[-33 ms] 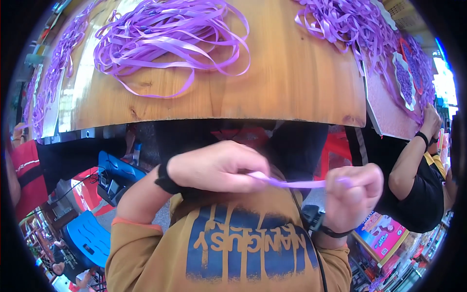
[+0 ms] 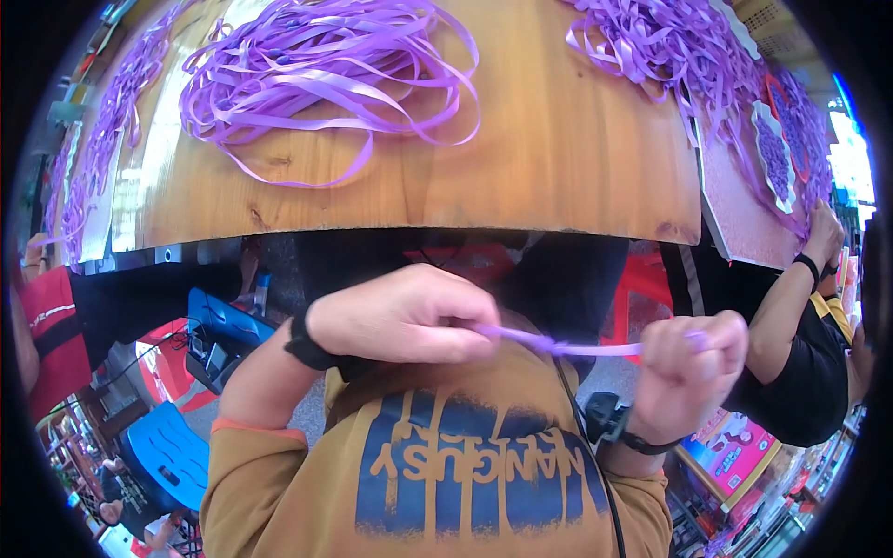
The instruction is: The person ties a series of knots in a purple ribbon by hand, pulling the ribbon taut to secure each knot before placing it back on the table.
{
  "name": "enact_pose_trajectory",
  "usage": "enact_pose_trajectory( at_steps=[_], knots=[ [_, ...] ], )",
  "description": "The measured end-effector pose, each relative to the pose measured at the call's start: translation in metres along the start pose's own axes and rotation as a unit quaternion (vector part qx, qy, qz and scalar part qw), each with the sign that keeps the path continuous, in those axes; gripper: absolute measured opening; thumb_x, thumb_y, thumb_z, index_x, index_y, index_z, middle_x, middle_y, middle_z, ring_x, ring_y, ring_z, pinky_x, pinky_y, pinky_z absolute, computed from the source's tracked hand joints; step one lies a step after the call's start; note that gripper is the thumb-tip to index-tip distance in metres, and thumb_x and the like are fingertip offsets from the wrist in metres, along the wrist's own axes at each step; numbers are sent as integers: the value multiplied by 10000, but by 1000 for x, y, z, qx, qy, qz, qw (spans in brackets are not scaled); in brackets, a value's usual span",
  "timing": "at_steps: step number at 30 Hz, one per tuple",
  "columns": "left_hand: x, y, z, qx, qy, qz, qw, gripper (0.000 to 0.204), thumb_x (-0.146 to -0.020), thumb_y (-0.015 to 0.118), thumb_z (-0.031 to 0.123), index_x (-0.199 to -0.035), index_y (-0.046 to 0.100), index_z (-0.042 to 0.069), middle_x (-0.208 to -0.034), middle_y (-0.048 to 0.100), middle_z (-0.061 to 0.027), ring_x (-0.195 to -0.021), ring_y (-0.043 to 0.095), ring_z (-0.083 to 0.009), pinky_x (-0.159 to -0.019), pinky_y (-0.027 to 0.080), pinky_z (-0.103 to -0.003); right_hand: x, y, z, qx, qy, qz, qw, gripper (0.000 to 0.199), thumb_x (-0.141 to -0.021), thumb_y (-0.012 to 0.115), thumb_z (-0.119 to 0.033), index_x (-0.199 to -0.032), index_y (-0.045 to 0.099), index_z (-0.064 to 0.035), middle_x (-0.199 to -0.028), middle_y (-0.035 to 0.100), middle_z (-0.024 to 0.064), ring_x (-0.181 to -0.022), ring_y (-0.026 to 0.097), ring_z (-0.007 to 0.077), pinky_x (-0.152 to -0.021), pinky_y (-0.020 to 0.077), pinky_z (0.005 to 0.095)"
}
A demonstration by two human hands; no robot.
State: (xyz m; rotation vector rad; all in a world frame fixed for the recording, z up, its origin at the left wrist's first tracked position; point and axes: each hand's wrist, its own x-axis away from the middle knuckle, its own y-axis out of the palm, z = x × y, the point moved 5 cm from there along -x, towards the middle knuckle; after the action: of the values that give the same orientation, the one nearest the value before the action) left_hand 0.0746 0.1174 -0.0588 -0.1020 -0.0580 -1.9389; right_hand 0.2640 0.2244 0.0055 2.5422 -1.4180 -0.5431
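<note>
So, both hands pulling one purple ribbon strip tight, low in the frame

Left hand (image 2: 400, 314) sits centre frame, fingers pinched shut on one end of the ribbon strip (image 2: 567, 348); right hand (image 2: 690, 367) at lower right is a closed fist around the other end, so the strip runs straight between them, just above the mustard shirt (image 2: 446, 484). Wooden bench (image 2: 558, 149) fills the top, with a loose ribbon heap (image 2: 316, 65) at upper left and another ribbon pile (image 2: 670, 42) at upper right. Another person's arm (image 2: 791, 298) reaches up the right edge
</note>
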Motion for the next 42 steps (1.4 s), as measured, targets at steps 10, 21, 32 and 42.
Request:
enact_pose_trajectory(
  at_steps=[10, 21, 32, 42],
  knots=[
    [104, -58, 1, 92, -39, 340, 935, 145, -791, 601, 113, -697, 570, 8, -604, 517, -36, -556, 453, -143, -565, 372, -284, -9, -100, -28, -67, -14, 96, 993, 211, -965, 444, -136, -776, 391, -58, -580, 257, -19, -477, 229, 72, -458, 232, 240],
    [161, -85, -4, 84, 107, 433, 891, 175, -841, 597, 156, -719, 536, 46, -576, 433, 24, -517, 376, -85, -538, 308, -257, 16, -163, -41, -145, -36, 196, 969, 230, -945, 449, -96, -727, 399, -43, -573, 269, -15, -468, 217, 77, -445, 228, 243],
    [72, -29, 29, -86, 56, 240, 965, 48, -712, 646, 41, -734, 630, 2, -634, 570, -90, -601, 537, -232, -572, 415, -332, 23, 5, 9, 424, 95, -99, 895, 250, -790, 597, -112, -1004, 608, 16, -994, 607, 132, -954, 563, 262, -876, 419, 365],
    [6, 6, 75, -291, 104, 181, 934, 69, -763, 644, 122, -759, 589, 79, -661, 548, -62, -634, 542, -251, -582, 410, -334, 20, 63, 35, 48, 279, -297, 912, 425, -890, 505, -20, -1285, 355, 32, -1203, 476, 150, -1096, 510, 213, -935, 398, 288]
  ],
)
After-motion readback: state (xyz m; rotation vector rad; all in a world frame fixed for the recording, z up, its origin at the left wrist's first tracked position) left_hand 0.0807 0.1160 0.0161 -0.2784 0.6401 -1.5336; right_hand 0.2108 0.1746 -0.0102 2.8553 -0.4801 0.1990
